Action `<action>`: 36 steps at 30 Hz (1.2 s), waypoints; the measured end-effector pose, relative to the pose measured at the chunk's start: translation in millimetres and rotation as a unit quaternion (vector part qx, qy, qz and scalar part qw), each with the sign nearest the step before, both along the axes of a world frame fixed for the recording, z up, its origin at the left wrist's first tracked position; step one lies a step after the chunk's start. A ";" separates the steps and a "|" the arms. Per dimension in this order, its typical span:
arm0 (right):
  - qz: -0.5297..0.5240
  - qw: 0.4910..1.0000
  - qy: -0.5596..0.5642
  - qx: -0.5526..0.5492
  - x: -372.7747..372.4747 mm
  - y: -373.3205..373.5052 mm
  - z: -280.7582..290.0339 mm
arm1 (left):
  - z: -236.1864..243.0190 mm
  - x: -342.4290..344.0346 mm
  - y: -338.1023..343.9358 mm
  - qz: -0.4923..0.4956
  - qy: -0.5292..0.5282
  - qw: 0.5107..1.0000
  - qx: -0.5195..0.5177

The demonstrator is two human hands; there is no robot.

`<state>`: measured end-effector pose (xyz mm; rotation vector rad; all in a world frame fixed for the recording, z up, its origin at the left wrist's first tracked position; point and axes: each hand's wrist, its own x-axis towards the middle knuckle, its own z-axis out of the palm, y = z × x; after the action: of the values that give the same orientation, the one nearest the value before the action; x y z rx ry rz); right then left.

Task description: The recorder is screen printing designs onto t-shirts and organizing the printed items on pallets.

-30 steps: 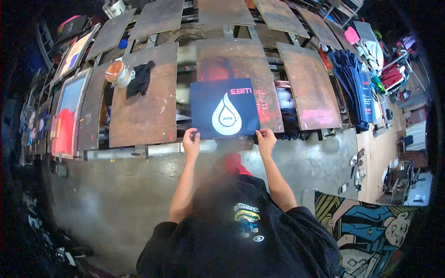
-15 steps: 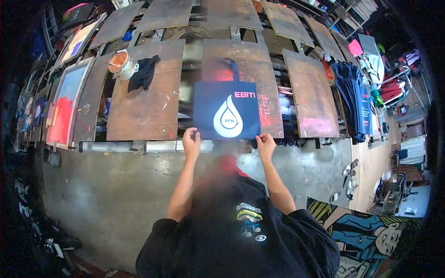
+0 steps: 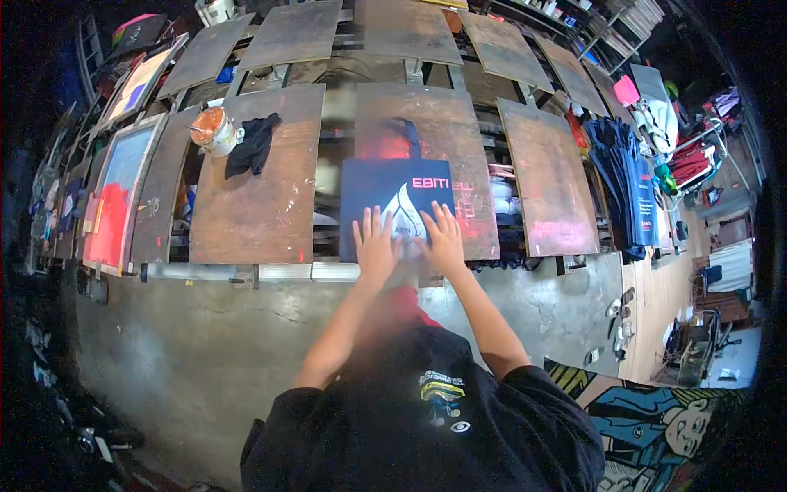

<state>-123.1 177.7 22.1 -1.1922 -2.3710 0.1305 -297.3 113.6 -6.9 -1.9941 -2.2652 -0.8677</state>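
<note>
A dark navy tote bag lies flat on a brown wooden board in front of me, its strap pointing away. It carries a white drop-shaped print and pink lettering. My left hand rests on the bag's lower left part, fingers spread and stretched forward. On the lower right part lies my right hand, also flat with fingers apart. Between them the hands cover part of the white drop. Neither hand grips anything.
On the board to the left stand a tub of orange-red ink and a crumpled black cloth. A framed screen with red ink leans farther left. Several navy bags hang at the right, beside a board.
Both hands have let go of the bag's near corners and moved inward onto its face, fingers now spread. The view has shifted slightly; the bag stays on the board.
</note>
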 end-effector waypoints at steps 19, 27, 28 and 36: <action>0.026 0.987 -0.147 -0.067 6.1 26.2 -27.2 | -24.0 0.8 15.8 0.017 0.011 0.993 -0.112; 0.087 0.984 -0.131 -0.085 21.1 53.4 -25.8 | -21.6 -53.1 -23.2 0.295 -0.165 0.936 -0.099; 0.111 0.983 -0.125 -0.075 18.1 57.6 -20.9 | -28.7 -63.5 -29.4 0.258 -0.280 0.914 -0.143; 0.114 0.960 -0.133 -0.220 -7.8 83.2 21.3 | -103.1 -17.3 -39.8 0.423 -0.129 0.894 -0.065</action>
<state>-131.0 260.9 43.4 -1.1790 -2.8094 0.6404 -314.6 73.8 -110.0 -0.7217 -2.9598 -0.8945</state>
